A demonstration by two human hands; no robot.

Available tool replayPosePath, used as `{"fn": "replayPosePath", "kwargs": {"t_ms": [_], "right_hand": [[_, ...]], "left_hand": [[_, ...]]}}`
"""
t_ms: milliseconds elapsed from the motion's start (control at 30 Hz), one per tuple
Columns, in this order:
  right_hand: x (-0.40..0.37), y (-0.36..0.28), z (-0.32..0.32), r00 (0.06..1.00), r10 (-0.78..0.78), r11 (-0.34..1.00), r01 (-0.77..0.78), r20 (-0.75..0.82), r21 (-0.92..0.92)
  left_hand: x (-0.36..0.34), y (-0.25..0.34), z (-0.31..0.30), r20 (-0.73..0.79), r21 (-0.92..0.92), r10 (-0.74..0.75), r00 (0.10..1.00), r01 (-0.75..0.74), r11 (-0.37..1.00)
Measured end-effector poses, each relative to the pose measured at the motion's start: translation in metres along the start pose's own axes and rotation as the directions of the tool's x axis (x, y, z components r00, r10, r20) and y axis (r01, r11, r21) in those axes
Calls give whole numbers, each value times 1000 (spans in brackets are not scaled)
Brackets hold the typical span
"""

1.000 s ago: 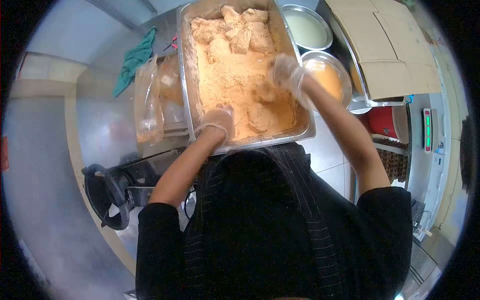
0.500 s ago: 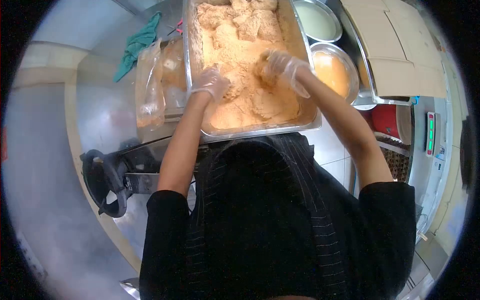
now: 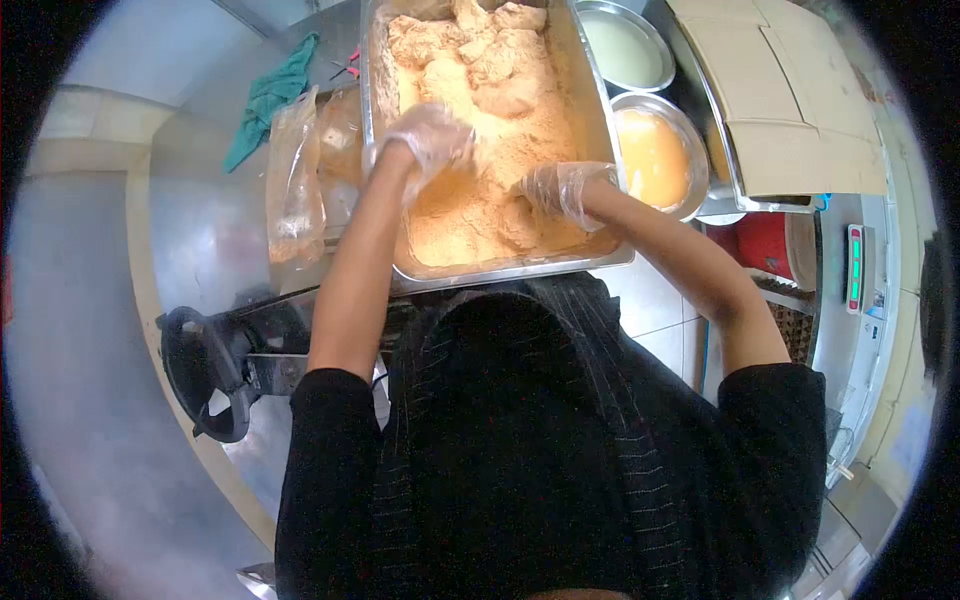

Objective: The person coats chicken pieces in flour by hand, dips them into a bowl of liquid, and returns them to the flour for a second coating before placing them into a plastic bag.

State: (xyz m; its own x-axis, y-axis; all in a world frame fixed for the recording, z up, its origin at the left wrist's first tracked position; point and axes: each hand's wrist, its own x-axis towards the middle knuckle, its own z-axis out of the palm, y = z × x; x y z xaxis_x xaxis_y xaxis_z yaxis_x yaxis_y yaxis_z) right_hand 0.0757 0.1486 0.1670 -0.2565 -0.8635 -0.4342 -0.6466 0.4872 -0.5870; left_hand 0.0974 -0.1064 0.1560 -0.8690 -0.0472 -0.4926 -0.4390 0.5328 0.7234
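A deep metal tray (image 3: 515, 268) holds orange-tan powder (image 3: 455, 225), with several coated pieces (image 3: 500, 50) heaped at its far end. My left hand (image 3: 432, 138), in a clear plastic glove, is over the left part of the powder; motion smears its fingers, and what they hold cannot be made out. My right hand (image 3: 562, 192), gloved the same way, reaches in from the right side with its curled fingers down at a powder-covered lump. Whether it grips that lump is hidden.
Right of the tray stand a bowl of orange liquid (image 3: 655, 160) and a bowl of pale liquid (image 3: 625, 48), beside a cardboard-covered box (image 3: 790, 100). Plastic bags (image 3: 297, 185) and a green cloth (image 3: 270, 100) lie to the left. A scale (image 3: 856, 268) is far right.
My left hand has moved forward, away from my body. My right hand has come back nearer the tray's front edge. The piece seen at my right fingers is now lower in the powder.
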Motion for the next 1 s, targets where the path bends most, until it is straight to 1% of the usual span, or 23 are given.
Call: {"fn": "replayPosePath", "kwargs": {"t_ms": [33, 67, 100, 133, 200, 267, 300, 333, 367, 400, 433, 500, 633, 667, 700, 733, 800, 833, 867, 900, 933, 967, 1000], "right_hand": [[-2, 2, 0, 1000, -9, 1000, 9, -1, 2], [0, 6, 1, 1000, -10, 1000, 10, -3, -8], [3, 9, 1, 996, -71, 987, 61, -61, -147], [5, 11, -1, 984, -139, 953, 103, -109, -285], [1, -5, -19, 995, -52, 953, 24, -84, -303], [12, 14, -25, 997, 36, 946, -56, -69, -318], [34, 60, -19, 949, -125, 834, -57, -289, -548], [45, 85, -16, 836, -325, 670, -126, -441, -732], [37, 69, -39, 833, -323, 668, -135, -448, -732], [23, 32, -81, 773, -268, 816, -135, -575, -562], [15, 8, -105, 706, -190, 923, -109, -682, -370], [18, 7, -95, 696, -220, 921, -82, -684, -381], [33, 30, -52, 677, -313, 909, 9, -666, -418], [38, 40, -38, 726, -197, 942, -45, -659, -332], [38, 45, -31, 766, -79, 964, -106, -638, -246], [27, 26, -38, 768, -87, 961, -104, -635, -257], [4, -31, -61, 592, 80, 997, -36, -802, 73], [9, -32, -56, 586, 84, 996, -40, -806, 75], [17, -30, -49, 596, 60, 991, -130, -801, -23], [22, -27, -43, 606, 42, 968, -220, -794, -118], [15, -38, -45, 625, 10, 994, -95, -781, -63], [18, -41, -47, 610, 23, 993, -103, -792, -51], [20, -41, -49, 511, -190, 942, -145, -838, -301]], "left_hand": [[7, 6, -3, -4, -1, 6, 1000, -6, 1000], [15, 13, -6, -114, -242, 74, 991, -100, 965], [22, 19, -12, -236, -456, 113, 965, -213, 864], [50, 4, -14, -244, -458, 117, 963, -221, 861], [113, -44, -12, -309, -201, 140, 941, -209, 957], [64, -22, -4, -389, -209, 146, 910, -241, 948], [38, -14, 3, -458, -216, 144, 877, -267, 939], [27, -19, 8, -458, -210, 153, 876, -274, 938], [22, -32, 13, -498, 74, 269, 824, -269, 960], [21, -43, 18, -504, 351, 394, 769, -234, 907], [22, -52, 23, -505, 355, 403, 763, -243, 903], [27, -66, 33, -273, 834, 599, 753, -126, 538], [2, -55, 51, -323, 779, 550, 771, -113, 617], [-20, -36, 52, -521, 313, 360, 774, -219, 924], [-38, -21, 52, -584, -251, 98, 806, -294, 922], [-46, -14, 53, -561, -297, 82, 824, -292, 909], [-61, -5, 50, -502, -405, 48, 863, -284, 869], [-68, -1, 49, -433, -505, 22, 901, -263, 822], [-74, 4, 49, -428, -500, 31, 903, -265, 824], [-80, 9, 50, -395, -626, 80, 915, -332, 706], [-82, 12, 49, -363, -735, 134, 922, -372, 567], [-80, 12, 46, -351, -728, 148, 924, -370, 577], [-76, 12, 45, -365, -749, 106, 925, -359, 557]]}}
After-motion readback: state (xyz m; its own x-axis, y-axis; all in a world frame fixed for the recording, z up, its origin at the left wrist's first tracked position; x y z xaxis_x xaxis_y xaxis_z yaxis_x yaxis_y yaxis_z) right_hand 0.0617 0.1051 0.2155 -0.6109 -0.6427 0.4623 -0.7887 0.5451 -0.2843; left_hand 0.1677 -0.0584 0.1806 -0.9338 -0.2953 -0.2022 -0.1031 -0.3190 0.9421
